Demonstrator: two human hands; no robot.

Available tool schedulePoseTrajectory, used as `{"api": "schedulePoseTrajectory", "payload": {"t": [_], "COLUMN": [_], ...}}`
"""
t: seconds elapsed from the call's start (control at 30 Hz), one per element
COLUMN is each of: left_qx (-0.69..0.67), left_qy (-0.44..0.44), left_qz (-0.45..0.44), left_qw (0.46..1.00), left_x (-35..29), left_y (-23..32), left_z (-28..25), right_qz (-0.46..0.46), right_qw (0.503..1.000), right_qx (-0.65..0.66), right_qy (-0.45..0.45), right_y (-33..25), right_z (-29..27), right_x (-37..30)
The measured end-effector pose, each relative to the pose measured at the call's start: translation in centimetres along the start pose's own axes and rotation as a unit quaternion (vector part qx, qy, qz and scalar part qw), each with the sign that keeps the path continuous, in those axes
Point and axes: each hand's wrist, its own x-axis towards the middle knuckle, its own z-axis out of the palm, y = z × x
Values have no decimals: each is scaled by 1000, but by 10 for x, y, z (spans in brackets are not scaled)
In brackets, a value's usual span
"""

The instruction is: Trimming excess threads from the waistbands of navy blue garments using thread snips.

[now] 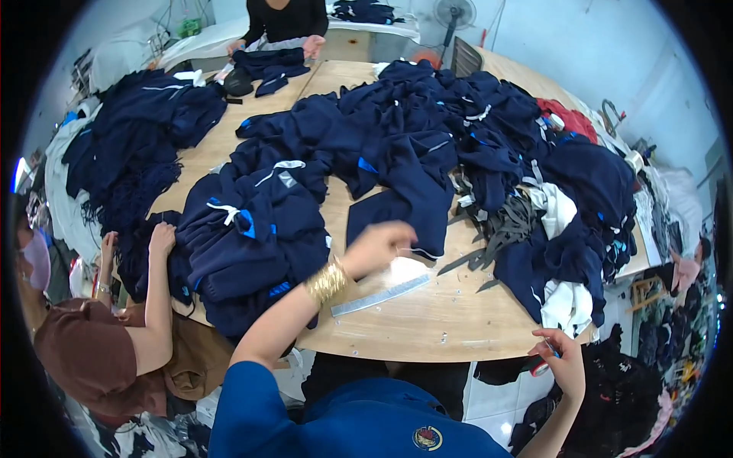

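Observation:
My left hand (380, 248), above a gold bracelet (328, 282), hovers over the table in front of me. Its fingers are blurred, so their grip cannot be read. Just beyond it lies the bottom edge of a dark navy garment (401, 206). A white piece (410, 269) shows beneath the hand, and a flat grey strip (382, 295) lies nearer to me. At the table's right front edge, my right hand (563, 365) is closed around something small with a blue part, too small to name. A red and dark round item (539, 366) shows beside its fingers.
Heaps of navy garments (256, 237) cover much of the table (397, 336). Dark grey strips (508, 221) and white cloth (566, 305) lie at right. A person in brown (92, 355) works at left; another person (286, 23) handles navy cloth at the far side.

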Motion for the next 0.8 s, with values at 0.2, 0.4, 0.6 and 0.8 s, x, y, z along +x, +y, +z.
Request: {"api": "schedulePoseTrajectory", "payload": {"t": [0.2, 0.4, 0.6, 0.8], "left_qx": [313, -20, -371, -150], "left_qy": [51, 192, 70, 149], "left_qz": [-93, 207, 304, 294], "left_qw": [944, 959, 875, 932], "left_x": [53, 118, 120, 140], "left_y": [-72, 97, 256, 208], "left_z": [1, -36, -53, -90], "right_qz": [32, 6, -59, -153], "right_qw": [997, 987, 918, 872], "right_qx": [32, 75, 286, 358], "right_qy": [70, 141, 267, 296], "right_y": [47, 37, 14, 6], "right_z": [-6, -7, 30, 48], "right_x": [-25, -3, 40, 47]}}
